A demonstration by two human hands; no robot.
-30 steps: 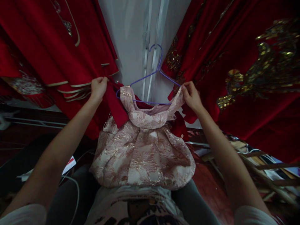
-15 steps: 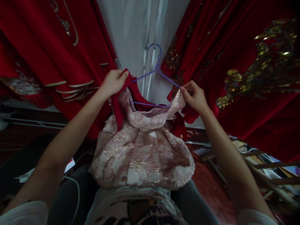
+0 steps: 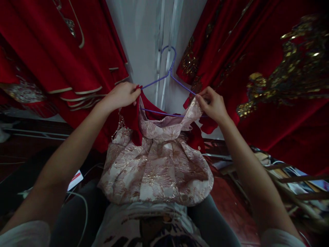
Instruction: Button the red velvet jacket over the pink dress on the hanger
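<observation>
A pale pink brocade dress [image 3: 159,168] with gold floral thread lies across my lap, its neckline facing away from me. A purple hanger [image 3: 171,63] sits inside the neckline, hook pointing away. With my left hand [image 3: 123,94] I pinch a red garment [image 3: 132,118] at the hanger's left arm; it hangs over the dress's left shoulder, and part of it shows behind the neckline. My right hand [image 3: 212,104] is closed on the dress's right shoulder at the hanger's right end. Beaded tassels [image 3: 119,125] dangle below my left hand.
Red garments [image 3: 84,44] hang at the left, and more red cloth with gold sequins [image 3: 259,82] hangs at the right. Between them stands a pale panel [image 3: 138,37] with metal strips. A wooden rack [image 3: 295,180] with assorted items is at lower right. A white cable [image 3: 84,212] crosses by my left leg.
My left hand has moved slightly down and turned, folding the red cloth's upper edge over, and the red piece has shifted right. Beaded tassels now show more. My right hand stays nearly still.
</observation>
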